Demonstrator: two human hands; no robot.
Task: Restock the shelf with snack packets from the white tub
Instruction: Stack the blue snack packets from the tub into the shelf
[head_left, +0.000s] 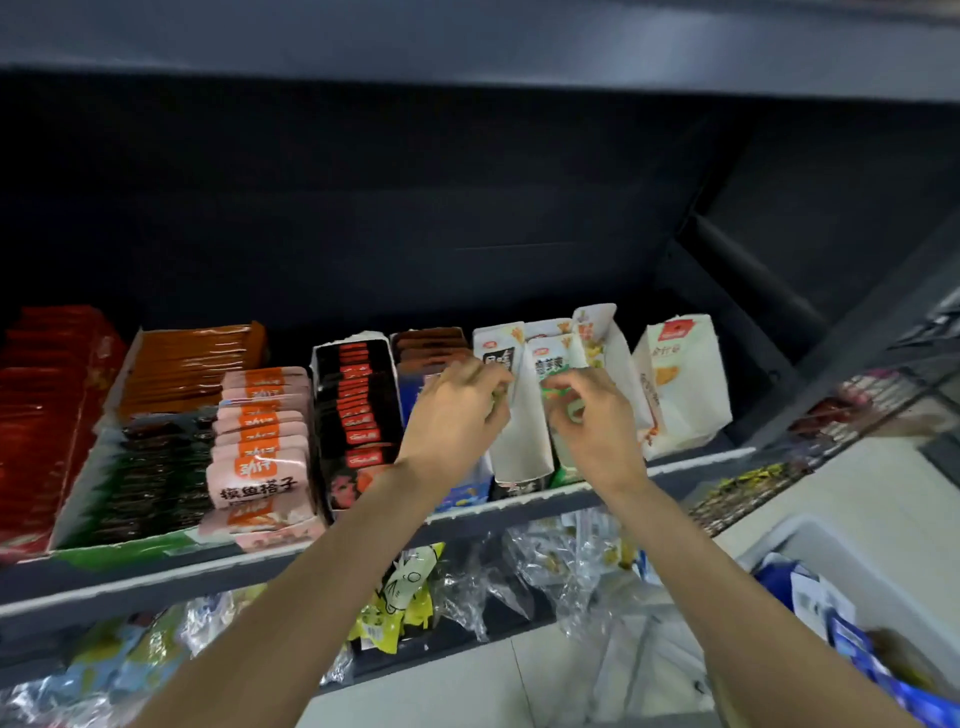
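On shelf: display boxes side by side along front edge, packets upright inside. Both hands at boxes right of centre. Tub below shelf's right end, on floor.

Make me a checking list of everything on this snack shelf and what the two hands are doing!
Surface: dark shelf, its front edge bare.
Job's things: white tub at lower right, blue packets inside; white display boxes hold green and white snack packets.
Clutter: pink packets, black-and-red packets, orange packets and red packets in rows to the left; clear bags on the shelf below.
Grips: left hand curled at the left white box's edge; right hand pinches a green packet.
Cables: nothing seen.
Surroundings: tiled floor, wire rack at right.
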